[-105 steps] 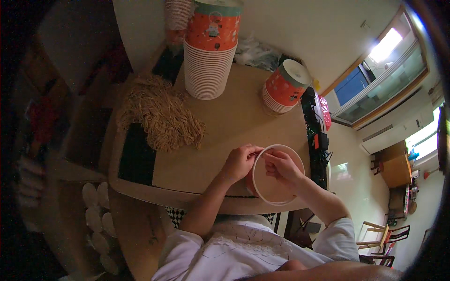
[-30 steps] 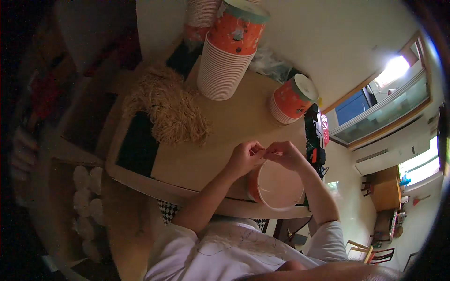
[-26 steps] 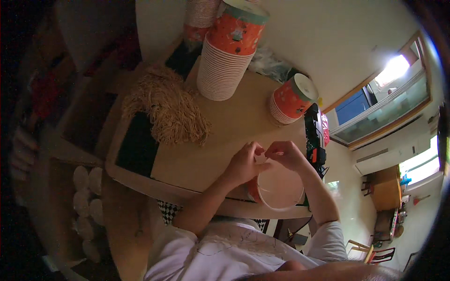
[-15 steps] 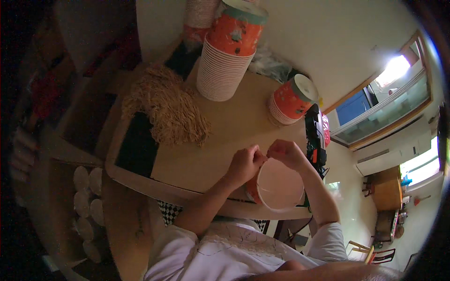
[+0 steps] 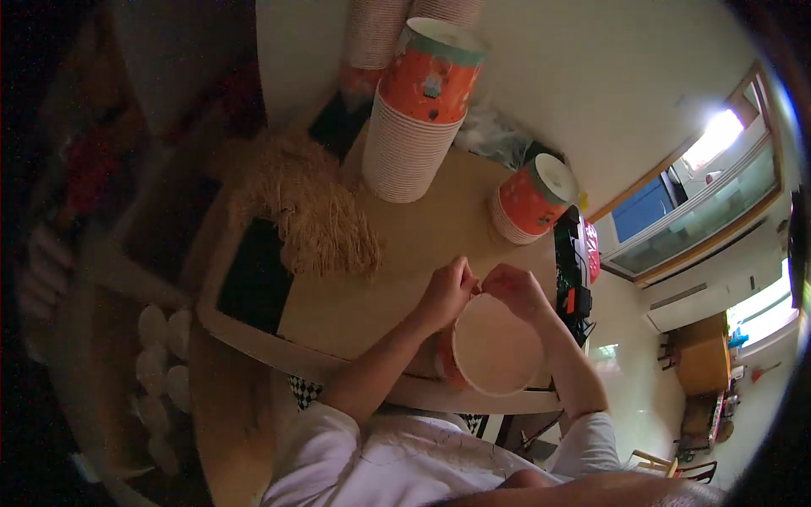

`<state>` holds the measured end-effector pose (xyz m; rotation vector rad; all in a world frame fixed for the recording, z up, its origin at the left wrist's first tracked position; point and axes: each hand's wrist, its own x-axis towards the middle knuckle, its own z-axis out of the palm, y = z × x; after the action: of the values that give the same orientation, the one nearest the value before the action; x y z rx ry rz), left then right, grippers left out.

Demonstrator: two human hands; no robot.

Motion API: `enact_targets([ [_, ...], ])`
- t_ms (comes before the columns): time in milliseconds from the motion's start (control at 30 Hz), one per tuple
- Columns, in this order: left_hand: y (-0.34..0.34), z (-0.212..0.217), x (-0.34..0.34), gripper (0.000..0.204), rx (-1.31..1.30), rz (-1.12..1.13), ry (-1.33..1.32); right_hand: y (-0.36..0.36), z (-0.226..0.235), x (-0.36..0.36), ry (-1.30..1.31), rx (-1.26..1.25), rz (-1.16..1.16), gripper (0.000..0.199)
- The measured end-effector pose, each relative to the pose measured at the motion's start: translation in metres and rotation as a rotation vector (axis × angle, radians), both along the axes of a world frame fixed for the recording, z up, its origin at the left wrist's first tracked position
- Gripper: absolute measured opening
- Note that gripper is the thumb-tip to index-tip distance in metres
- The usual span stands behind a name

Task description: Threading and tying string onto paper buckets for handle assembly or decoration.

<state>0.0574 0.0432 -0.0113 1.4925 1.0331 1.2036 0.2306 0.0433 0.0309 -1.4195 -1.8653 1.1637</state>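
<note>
A large paper bucket [image 5: 498, 346], orange outside and pale inside, rests tilted toward me at the table's near edge, its open mouth facing up at me. My left hand [image 5: 450, 291] is pinched closed just beside the far rim. Against it, my right hand [image 5: 514, 289] bends over that rim with fingers pressed together. Their fingertips nearly meet; whatever small thing lies between them is too small to make out. Beyond, to the left, a heap of tan twisted cords [image 5: 317, 215] lies on the tabletop.
A tall nested stack of similar buckets [image 5: 410, 156] stands at the back, a shorter stack [image 5: 532, 203] to its right. Clear plastic wrapping [image 5: 494, 135] lies by the wall. Black gear [image 5: 574, 279] lines the table's right edge. White round items [image 5: 152, 367] sit low on the left.
The view has shifted slightly, so the table's things appear lower. Both hands stay at the bucket's far rim, fingertips still close together; the bucket has turned or tilted slightly.
</note>
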Motion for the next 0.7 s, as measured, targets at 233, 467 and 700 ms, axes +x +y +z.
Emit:
enact_targets([
  [233, 0.000, -0.002, -0.006, 0.008, -0.101, -0.183, 0.005, 0.007, 0.001, 0.007, 0.171, -0.262, 0.072, 0.006],
  [467, -0.006, 0.003, -0.014, 0.015, -0.256, -0.243, -0.048, -0.009, 0.006, -0.003, 0.132, -0.272, 0.009, 0.006],
  [700, 0.003, -0.007, -0.011, 0.016, -0.436, -0.493, -0.144, -0.017, -0.009, -0.003, 0.204, -0.217, -0.152, 0.003],
])
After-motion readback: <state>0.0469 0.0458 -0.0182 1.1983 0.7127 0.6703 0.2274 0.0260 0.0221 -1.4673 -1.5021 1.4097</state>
